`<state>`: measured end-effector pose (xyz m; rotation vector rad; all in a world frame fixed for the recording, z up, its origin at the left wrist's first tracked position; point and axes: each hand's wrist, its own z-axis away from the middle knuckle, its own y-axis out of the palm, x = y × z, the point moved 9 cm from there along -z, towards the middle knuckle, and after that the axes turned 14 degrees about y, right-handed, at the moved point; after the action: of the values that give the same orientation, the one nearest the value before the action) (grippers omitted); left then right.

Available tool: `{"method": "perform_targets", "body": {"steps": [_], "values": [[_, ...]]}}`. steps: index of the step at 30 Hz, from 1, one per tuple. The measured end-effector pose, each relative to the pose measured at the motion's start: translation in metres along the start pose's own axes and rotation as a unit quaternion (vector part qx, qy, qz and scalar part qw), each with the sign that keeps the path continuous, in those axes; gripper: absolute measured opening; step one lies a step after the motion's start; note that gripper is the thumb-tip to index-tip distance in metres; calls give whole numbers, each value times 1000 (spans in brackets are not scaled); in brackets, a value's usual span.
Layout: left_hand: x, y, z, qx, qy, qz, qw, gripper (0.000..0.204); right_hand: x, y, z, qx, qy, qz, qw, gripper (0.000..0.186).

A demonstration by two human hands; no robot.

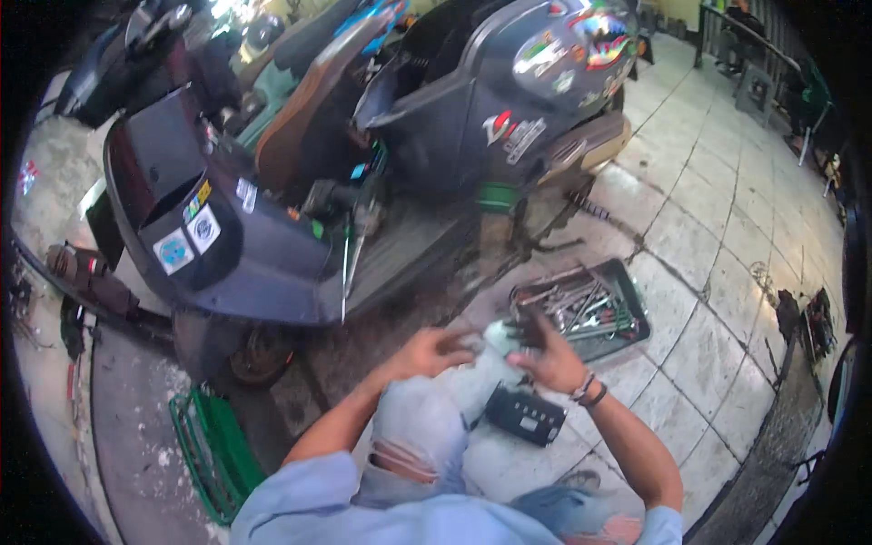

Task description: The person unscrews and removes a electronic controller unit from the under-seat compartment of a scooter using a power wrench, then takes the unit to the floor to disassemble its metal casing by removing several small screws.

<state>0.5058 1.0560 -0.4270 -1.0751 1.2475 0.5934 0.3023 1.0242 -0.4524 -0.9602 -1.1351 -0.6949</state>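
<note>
My left hand point(438, 352) is raised beyond my left knee, its darkened fingers bent and a little apart, with no object visible in it. To its right is my right hand point(550, 356), fingers and thumb spread, next to the near edge of a black tool tray point(633, 338). A pale, blurred patch point(498, 338) shows between the two hands; I cannot tell what it is or whether I touch it. Below my right hand a black box-shaped thing point(525, 415), perhaps a battery, lies on the floor. Wrenches and other hand tools point(581, 307) fill the tray.
A dark scooter point(400, 263) stands just ahead, with a screwdriver-like tool point(347, 263) on its footboard. An open green case point(213, 454) lies at lower left. More scooters point(154, 54) stand at the far left. Pale floor tiles point(695, 227) stretch to the right.
</note>
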Motion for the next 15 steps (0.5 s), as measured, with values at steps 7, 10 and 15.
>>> {"method": "perform_targets", "body": {"steps": [7, 10, 15], "values": [[-3, -141, -3, -202, 43, -371, 905, 56, -203, -110, 124, -433, 180, -367, 803, 25], [38, -230, 20, -349, -64, -480, 802, 67, -332, -125, 222, -510, 267, -248, 779, 30], [31, -245, -24, -360, -124, -512, 770, 73, -434, -102, 381, -605, 319, -50, 727, 35]]}}
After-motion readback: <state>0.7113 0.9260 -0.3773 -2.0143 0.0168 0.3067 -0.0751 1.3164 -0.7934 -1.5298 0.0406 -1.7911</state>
